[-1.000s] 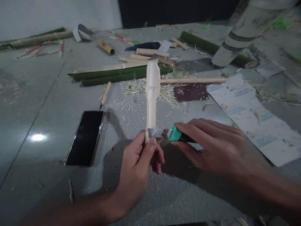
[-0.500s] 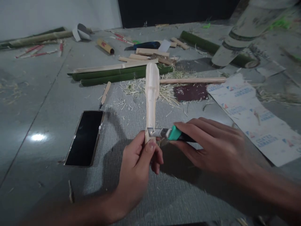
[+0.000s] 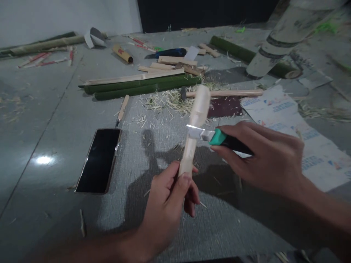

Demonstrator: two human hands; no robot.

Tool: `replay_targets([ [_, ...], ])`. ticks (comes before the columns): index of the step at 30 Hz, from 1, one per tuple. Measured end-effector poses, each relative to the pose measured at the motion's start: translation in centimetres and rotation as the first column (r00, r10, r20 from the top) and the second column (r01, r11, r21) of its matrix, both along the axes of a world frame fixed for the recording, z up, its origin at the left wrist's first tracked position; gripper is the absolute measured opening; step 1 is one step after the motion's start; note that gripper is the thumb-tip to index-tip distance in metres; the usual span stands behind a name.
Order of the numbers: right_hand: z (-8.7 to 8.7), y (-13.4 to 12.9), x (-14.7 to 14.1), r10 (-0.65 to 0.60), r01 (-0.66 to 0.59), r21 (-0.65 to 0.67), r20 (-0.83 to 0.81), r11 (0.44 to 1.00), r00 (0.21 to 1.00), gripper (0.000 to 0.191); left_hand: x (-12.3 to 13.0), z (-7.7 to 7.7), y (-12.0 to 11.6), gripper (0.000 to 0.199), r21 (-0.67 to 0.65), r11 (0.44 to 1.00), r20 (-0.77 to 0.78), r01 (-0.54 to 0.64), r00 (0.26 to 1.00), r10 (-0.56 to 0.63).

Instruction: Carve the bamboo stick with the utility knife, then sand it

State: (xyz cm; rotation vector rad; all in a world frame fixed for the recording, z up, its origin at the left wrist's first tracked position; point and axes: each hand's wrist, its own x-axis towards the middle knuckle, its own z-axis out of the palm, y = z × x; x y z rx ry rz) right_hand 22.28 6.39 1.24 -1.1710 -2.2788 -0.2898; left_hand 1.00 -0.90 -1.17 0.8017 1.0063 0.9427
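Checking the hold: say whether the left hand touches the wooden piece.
Touching. The head view shows the left hand gripping the wooden piece, wrapped around its lower end.

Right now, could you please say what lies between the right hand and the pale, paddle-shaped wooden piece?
The head view shows a green-and-black knife's silver blade extending from the right hand across the wooden piece.

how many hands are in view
2: the left hand around the lower end of the pale carved piece, and the right hand holding the green-and-black cutter.
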Motion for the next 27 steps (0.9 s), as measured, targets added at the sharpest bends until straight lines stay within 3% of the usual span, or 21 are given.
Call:
replay_targets([
  [8, 0.1, -0.7, -1.0, 0.246, -0.235, -0.178, 0.039, 0.956, 0.969, 0.017, -0.2, 0.5, 1.0, 0.036, 0.076, 0.996, -0.079, -0.042, 0.996, 0.048],
  [27, 0.5, -1.8, -2.0, 0.12, -0.116, -0.09, 0.042, 0.989, 0.992, 0.017, -0.3, 0.2, 0.5, 0.03, 0.118, 0.991, -0.084, -0.066, 0.994, 0.076],
])
